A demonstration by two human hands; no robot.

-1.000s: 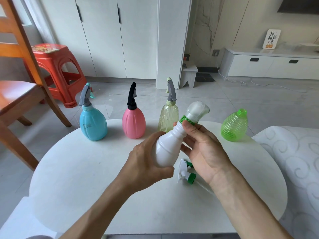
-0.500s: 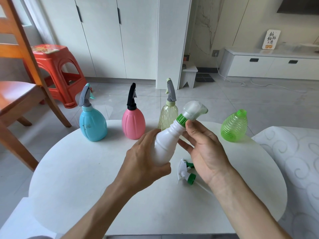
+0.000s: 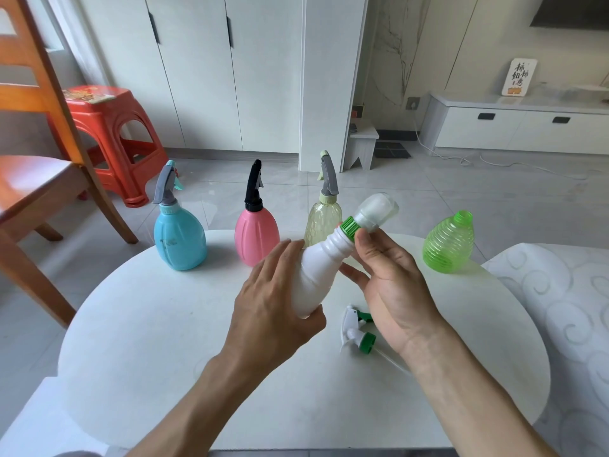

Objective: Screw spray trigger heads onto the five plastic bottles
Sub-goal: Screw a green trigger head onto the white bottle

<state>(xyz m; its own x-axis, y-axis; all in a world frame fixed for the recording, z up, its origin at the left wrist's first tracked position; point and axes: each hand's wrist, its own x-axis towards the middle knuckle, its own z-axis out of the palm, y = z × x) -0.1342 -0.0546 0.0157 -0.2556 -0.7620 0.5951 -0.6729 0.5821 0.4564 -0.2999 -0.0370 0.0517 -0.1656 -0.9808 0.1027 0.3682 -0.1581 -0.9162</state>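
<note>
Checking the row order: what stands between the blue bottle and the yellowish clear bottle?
In the head view, the pink bottle with a black trigger head stands between the blue bottle and the yellowish clear bottle.

loose trigger head [image 3: 357,331] | partly behind right hand [image 3: 395,285] | wooden chair [image 3: 36,179] cropped left
</note>
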